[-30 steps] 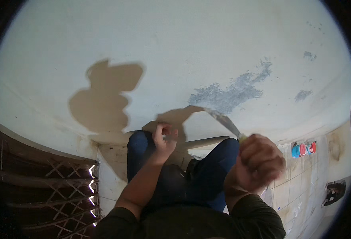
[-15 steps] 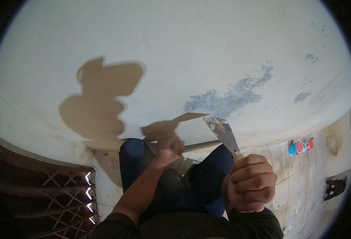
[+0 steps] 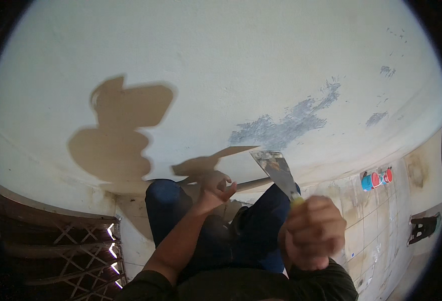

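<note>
My right hand (image 3: 315,232) grips a putty knife (image 3: 279,173) by its pale yellow handle, knuckles toward me and slightly blurred. Its flat metal blade is smeared with grey and brown residue and points up at the pale wall (image 3: 221,60). The blade's front edge lies at or very near the surface, just below a rough grey patch (image 3: 286,125). Over my knees, my left hand (image 3: 215,189) is loosely curled. Its thumb stands apart from the forefinger, and I see nothing held there. Behind it runs a narrow grey-brown strip (image 3: 253,184) that I cannot identify.
Shadows (image 3: 130,105) of me and the tool fall on the wall. A blue and red bucket (image 3: 370,181) stands on the tiled floor at right, beside a red container (image 3: 388,175). A dark stool-like object (image 3: 423,227) is farther right, a dark lattice gate (image 3: 70,251) at left.
My left thumb has moved away from the forefinger, loosening the hand. The putty knife's blade has shifted slightly left and down. The whole view has shifted a little.
</note>
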Available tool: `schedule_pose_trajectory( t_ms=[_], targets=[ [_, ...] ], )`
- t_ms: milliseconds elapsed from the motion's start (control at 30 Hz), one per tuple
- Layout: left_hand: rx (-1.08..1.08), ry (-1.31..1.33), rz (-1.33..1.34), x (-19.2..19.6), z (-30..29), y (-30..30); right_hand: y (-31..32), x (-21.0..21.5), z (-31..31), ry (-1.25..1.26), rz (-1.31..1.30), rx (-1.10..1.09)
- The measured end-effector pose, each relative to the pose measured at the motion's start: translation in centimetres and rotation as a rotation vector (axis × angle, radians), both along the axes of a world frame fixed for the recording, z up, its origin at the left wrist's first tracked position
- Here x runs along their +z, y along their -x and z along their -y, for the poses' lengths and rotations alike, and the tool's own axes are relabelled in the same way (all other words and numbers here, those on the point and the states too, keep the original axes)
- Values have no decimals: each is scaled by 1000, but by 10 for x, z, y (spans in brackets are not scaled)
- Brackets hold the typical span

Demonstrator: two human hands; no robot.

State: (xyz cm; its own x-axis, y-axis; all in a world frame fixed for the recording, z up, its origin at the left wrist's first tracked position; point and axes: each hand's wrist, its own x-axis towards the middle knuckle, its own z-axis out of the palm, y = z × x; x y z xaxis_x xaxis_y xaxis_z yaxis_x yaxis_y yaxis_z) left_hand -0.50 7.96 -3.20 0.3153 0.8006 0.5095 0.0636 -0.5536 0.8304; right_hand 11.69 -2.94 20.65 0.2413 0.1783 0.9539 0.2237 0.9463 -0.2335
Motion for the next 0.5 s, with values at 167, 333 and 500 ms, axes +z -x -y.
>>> schedule_pose_trajectory(
  t_ms=[167, 333, 500],
  targets=[
    [-50, 78, 44, -4, 1, -5, -6, 19, -15, 284, 292, -185],
    [5, 57, 20, -2, -6, 4, 1, 16, 7, 6, 93, 86],
    [52, 142, -57, 4, 0, 1, -5, 11, 10, 210, 32, 14]
  ],
)
